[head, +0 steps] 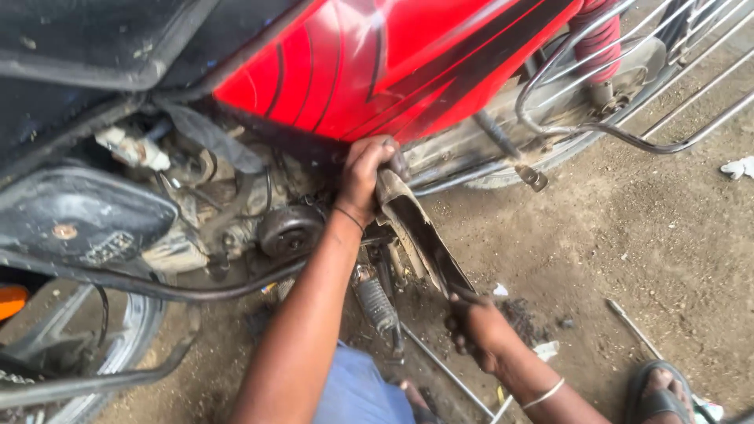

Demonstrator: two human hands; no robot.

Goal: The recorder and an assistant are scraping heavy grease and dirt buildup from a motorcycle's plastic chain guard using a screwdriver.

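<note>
A motorcycle with a red side panel [369,63] lies tilted over bare dirt. My left hand [365,169] grips the upper end of a long, dirty, curved metal cover [420,235] just under the red panel. My right hand [475,326] holds the cover's lower end, near the ground. The cover runs diagonally between the two hands. A thin black band circles my left wrist and a white bangle sits on my right wrist. A round dark engine part [289,230] sits just left of my left forearm.
A black seat [86,39] lies at top left, a chrome rear rack [628,86] at top right. A coil spring [377,305] and a thin metal rod [448,369] lie below the cover. A sandalled foot [658,389] rests at bottom right. A wheel [118,345] stands lower left.
</note>
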